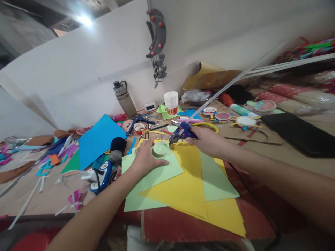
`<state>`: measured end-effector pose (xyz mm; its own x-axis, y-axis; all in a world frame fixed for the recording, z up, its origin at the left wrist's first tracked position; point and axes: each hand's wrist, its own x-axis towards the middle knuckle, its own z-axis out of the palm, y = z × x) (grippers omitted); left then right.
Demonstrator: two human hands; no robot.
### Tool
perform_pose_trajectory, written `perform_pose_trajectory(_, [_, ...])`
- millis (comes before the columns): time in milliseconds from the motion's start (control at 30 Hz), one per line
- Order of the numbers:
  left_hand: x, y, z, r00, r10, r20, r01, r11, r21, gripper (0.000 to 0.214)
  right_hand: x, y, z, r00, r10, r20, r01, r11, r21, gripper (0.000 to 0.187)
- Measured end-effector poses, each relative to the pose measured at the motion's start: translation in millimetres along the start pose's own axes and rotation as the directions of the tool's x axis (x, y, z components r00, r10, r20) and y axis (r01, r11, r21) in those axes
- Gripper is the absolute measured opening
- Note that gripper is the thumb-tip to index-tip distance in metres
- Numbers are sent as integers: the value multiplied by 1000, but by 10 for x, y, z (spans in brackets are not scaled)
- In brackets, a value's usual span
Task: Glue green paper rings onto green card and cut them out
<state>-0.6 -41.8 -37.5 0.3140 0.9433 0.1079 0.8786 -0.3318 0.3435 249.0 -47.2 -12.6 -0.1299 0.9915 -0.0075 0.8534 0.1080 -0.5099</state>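
My right hand is closed around a dark blue hot glue gun, with a long clear glue stick rising from its back. The gun's nozzle is close to the right side of a pale green round paper ring; whether they touch, I cannot tell. My left hand lies on a pale green paper sheet, thumb and fingers spread around the ring's left side. Beneath are yellow paper sheets and more green paper.
Behind the sheets stand a bottle, stacked paper cups and a small clock. Blue card and paper scraps lie left. At right are a black flat object and round paper pieces. A cord trails under my right arm.
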Motion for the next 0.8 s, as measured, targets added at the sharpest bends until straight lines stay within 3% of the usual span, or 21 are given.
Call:
perform_pose_trajectory(567, [49, 64, -116, 994, 70, 81, -61, 992, -108, 121, 181, -99, -69, 999, -15, 44, 16, 1000, -18, 30])
perform_pose_trajectory(800, [164, -41, -221, 962, 227, 153, -213, 972, -103, 118, 193, 28, -137, 997, -60, 51, 60, 998, 7, 21])
